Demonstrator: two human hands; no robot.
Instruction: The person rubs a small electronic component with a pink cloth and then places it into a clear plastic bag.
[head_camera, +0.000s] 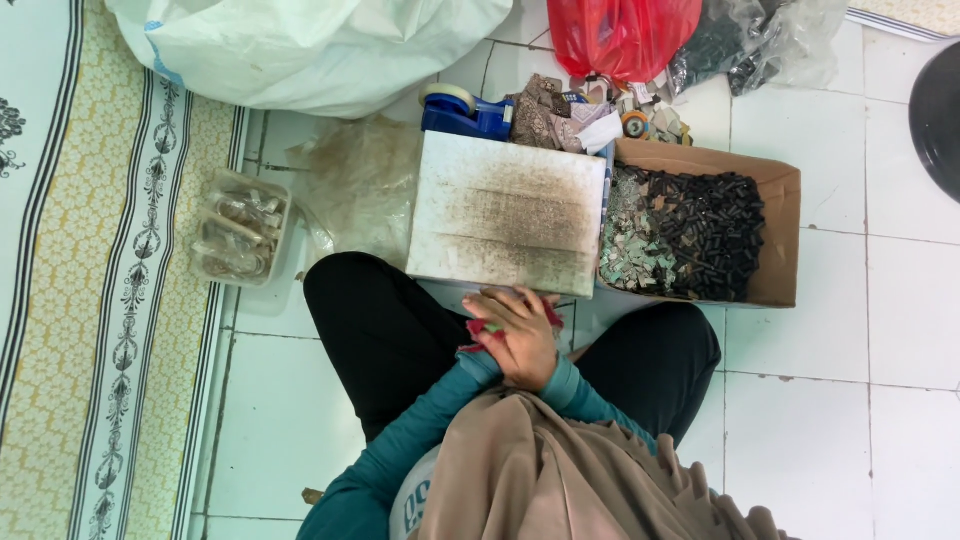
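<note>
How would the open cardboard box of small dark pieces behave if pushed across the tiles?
The cardboard box would probably slide, not tip: it sits low and wide. Its fill of small dark pieces suggests some weight. The thin walls may flex.

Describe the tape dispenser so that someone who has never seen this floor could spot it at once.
Start at the white, dirt-streaked slab lying on the tiled floor in front of the seated person's clasped hands. Look just past its far left corner, below the big white sack. The tape dispenser lies there: the only dark blue thing around, carrying a pale roll of tape.
</note>
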